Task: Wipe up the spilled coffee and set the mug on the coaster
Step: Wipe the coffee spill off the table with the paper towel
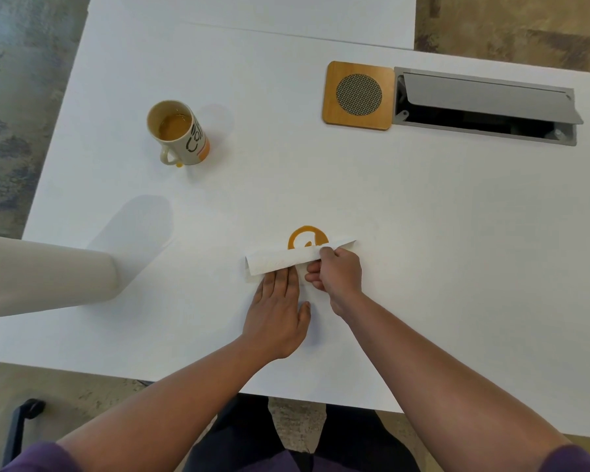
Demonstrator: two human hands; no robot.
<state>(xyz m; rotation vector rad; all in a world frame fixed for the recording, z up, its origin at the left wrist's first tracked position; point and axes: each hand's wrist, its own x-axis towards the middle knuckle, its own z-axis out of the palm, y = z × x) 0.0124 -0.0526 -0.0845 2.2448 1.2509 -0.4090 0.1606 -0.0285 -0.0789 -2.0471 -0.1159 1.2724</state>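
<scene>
A ring-shaped coffee spill (300, 233) lies on the white table (423, 216), just beyond a folded white paper towel (280, 260). My right hand (338, 274) pinches the towel's folded edge at its right part. My left hand (276, 308) lies flat with straight fingers pressing the towel's near part to the table. A cream mug (179, 132) with black lettering and an orange band stands upright at the far left, coffee inside, a small drip by its handle. The square wooden coaster (358, 95) with a round mesh centre sits at the far right.
A paper towel roll (45, 277) stands at the left, close to the table's edge. An open grey cable hatch (484, 103) is set into the table just right of the coaster. A chair arm (24, 420) shows below the near edge.
</scene>
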